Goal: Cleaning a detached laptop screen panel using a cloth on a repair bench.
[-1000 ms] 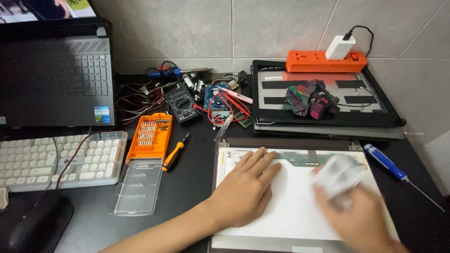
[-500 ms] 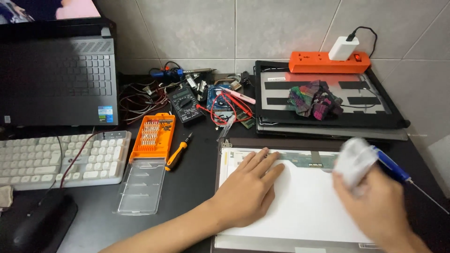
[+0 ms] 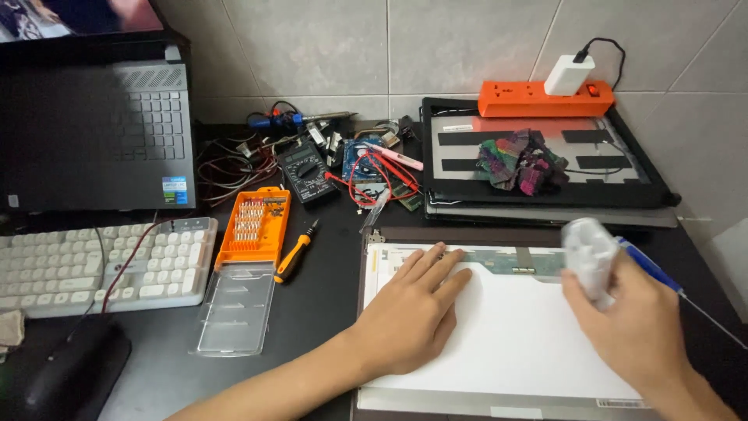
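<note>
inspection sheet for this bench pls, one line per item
Surface: dark desk, crowded.
Job's things: white rectangular bare display panel lying flat; crumpled white wipe at its right edge.
Clutter: orange screwdriver-bit case, clear lid, orange-handled driver, black multimeter, blue screwdriver, multicoloured cloth.
Grippers: left hand flat on panel; right hand gripping wipe.
Cables: red and black leads tangled.
Surroundings: tiled wall, open laptop, white keyboard, orange power strip.
</note>
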